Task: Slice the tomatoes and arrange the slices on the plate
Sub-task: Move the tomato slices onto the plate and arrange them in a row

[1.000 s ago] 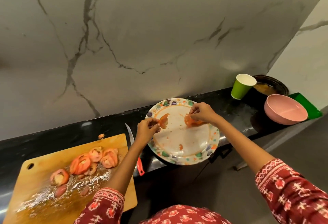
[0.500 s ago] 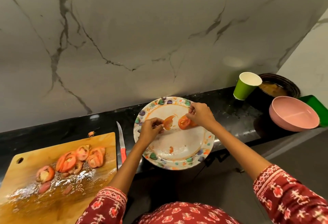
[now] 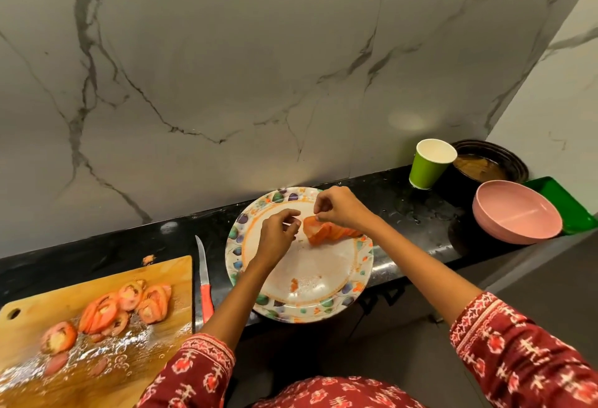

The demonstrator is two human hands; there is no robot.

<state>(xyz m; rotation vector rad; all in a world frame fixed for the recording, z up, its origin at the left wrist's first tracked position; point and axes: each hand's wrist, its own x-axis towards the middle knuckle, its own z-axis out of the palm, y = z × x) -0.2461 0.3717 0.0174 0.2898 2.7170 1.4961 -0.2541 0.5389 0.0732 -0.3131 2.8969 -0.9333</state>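
Note:
A floral-rimmed white plate (image 3: 310, 268) sits on the black counter and overhangs its front edge. Several tomato slices (image 3: 318, 234) lie overlapped in a short row on the plate's far half. My right hand (image 3: 341, 210) pinches the top edge of that row with its fingertips. My left hand (image 3: 276, 236) hovers just left of the slices, fingers loosely curled and holding nothing. More cut tomato slices (image 3: 126, 307) lie on the wet wooden cutting board (image 3: 136, 359) at the left. A red-handled knife (image 3: 206, 284) rests between board and plate.
A green paper cup (image 3: 430, 165), a dark pan (image 3: 485, 161), a pink bowl (image 3: 517, 216) and a green tray (image 3: 564, 203) stand at the right end of the counter. A marble wall rises directly behind. A tomato scrap (image 3: 149, 258) lies beyond the board.
The slice held in my left hand now leans against the right hand's slices on the plate. My left hand has let go. The view has shifted slightly.

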